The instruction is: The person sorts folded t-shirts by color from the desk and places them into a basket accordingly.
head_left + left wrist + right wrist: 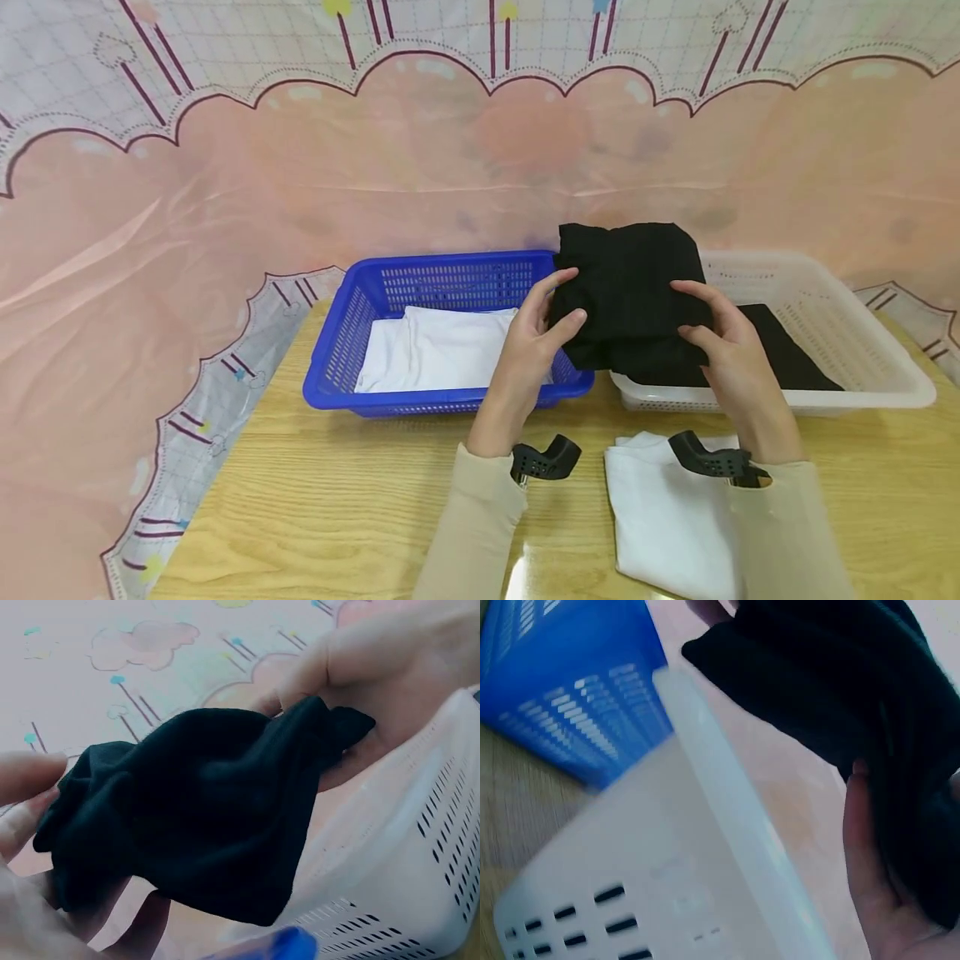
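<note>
A folded black cloth [630, 292] is held up between both hands, over the gap between two baskets. My left hand [528, 342] grips its left side, thumb in front. On the opposite side my right hand [731, 354] grips the cloth's right edge. The left wrist view shows the black cloth [202, 802] sagging between the two hands. Below and left of it stands a blue basket [330, 358] with folded white cloth [450, 346] inside. To the right, a white basket [892, 367] contains more black cloth [787, 358], partly hidden by my right hand.
On the wooden table [337, 500], a folded white cloth [667, 517] lies in front of the white basket, partly under the right forearm. A patterned pink curtain [375, 183] hangs behind the baskets.
</note>
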{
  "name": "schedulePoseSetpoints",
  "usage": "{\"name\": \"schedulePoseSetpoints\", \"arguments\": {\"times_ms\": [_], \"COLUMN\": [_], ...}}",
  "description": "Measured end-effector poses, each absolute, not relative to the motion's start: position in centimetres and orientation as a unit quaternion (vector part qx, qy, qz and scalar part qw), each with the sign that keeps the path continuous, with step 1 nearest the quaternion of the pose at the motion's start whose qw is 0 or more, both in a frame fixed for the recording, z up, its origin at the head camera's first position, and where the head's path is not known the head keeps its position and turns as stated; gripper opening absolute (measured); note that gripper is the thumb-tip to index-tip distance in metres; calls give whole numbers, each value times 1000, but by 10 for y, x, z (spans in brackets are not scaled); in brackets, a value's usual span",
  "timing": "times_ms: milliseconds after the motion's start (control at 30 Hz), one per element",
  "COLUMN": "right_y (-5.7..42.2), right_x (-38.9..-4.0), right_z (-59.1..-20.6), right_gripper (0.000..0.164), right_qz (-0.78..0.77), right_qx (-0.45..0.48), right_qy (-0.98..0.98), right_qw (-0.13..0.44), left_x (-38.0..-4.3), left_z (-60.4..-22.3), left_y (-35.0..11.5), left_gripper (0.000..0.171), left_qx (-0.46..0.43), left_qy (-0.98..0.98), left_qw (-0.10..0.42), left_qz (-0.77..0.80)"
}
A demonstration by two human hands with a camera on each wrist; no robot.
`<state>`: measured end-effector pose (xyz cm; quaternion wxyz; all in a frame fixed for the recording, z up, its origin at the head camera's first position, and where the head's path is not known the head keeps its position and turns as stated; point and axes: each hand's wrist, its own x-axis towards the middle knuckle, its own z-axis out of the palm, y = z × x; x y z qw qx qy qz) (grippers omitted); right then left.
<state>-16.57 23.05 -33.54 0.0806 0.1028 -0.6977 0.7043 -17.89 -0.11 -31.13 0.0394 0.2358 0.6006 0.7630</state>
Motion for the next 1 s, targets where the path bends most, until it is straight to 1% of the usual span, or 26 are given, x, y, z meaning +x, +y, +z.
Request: {"name": "schedulePoseSetpoints", "arguments": {"times_ms": [200,400,567,733,900,1000], "right_y": [242,251,257,262,263,265], "right_x": [-165,-168,-169,-167,-168,-168], "right_z": [-337,-340,-342,-346,-347,-346], "right_gripper": [49,51,51,51,54,51], "right_qz": [576,543,556,554,535,529], "right_qx": [45,16,6,-7,2,-1], "right_qy": [-811,-833,-824,-826,-837,-841], "right_qw": [88,106,106,103,115,118], "left_x": [-183,-195,-197,-192,-191,-192], "left_z": [-320,-336,-342,-345,-344,-344], "left_y": [7,18,29,40,44,45], "left_gripper": [45,45,49,55,57,58], "left_qx": [244,239,237,235,236,239], "left_qy": [601,586,604,671,714,720], "left_qw": [84,108,112,102,87,91], "left_qz": [757,767,752,696,653,645]}}
